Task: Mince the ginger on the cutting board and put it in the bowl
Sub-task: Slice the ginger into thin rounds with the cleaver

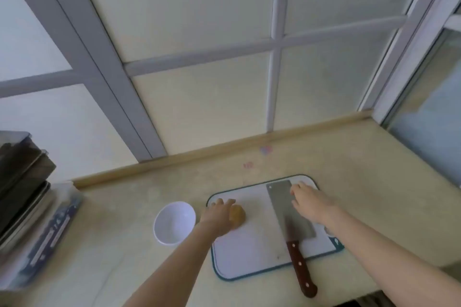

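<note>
Handle: the cleaver point(290, 222) lies flat on the board point(249, 254), its grip overhanging toward the counter point(119, 212) edge.
Left hand point(219, 215): fingers spread, nearly straight, touching the ginger point(239, 217), gripping nothing.
Right hand point(311, 203): fingers flat on the blade, holding nothing.
Ginger: whole, on the board's left part, near the bowl point(174, 223).
Risk: rounded ginger may roll under a first cut; fingers resting on the blade may slide onto its edge.

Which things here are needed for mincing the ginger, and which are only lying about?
For the job:
ginger, under the left hand
cutting board
cleaver, with the right hand on its blade
white bowl, beside the board

Lying about:
stack of boxes at the far left
</note>
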Demonstrator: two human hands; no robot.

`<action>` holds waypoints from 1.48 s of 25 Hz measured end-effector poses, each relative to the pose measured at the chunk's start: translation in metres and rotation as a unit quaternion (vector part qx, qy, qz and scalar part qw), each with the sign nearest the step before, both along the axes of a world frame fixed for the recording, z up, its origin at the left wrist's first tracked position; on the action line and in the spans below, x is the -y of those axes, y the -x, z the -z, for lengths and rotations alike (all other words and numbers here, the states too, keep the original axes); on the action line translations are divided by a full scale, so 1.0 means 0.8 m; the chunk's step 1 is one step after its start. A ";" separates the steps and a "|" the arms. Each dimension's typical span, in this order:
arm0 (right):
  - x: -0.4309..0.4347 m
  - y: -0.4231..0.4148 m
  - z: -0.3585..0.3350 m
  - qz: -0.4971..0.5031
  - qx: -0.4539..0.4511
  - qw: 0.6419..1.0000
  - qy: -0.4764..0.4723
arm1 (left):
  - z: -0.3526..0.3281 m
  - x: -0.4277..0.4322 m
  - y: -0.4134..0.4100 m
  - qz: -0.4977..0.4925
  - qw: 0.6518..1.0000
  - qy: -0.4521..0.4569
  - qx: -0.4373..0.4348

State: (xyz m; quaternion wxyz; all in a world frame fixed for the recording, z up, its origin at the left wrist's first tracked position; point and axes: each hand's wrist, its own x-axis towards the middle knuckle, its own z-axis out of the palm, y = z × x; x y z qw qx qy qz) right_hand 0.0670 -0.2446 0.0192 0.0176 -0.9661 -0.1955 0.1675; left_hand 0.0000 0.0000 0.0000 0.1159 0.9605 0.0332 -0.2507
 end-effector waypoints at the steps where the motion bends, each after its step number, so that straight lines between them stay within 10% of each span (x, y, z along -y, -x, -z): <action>1: -0.001 0.011 0.008 0.012 -0.014 1.000 0.013 | 0.001 0.003 0.001 0.006 1.000 -0.006 0.002; 23: 0.010 0.132 0.075 0.334 -0.179 0.911 -0.165 | 0.035 0.048 0.040 -0.180 0.968 0.171 0.035; 28: 0.024 0.127 0.043 0.272 -0.090 0.941 -0.180 | 0.040 0.080 0.052 -0.178 0.956 0.232 0.006; 37: 0.016 0.147 0.026 0.249 -0.191 0.904 -0.291 | 0.040 0.088 0.066 -0.184 0.958 0.169 0.140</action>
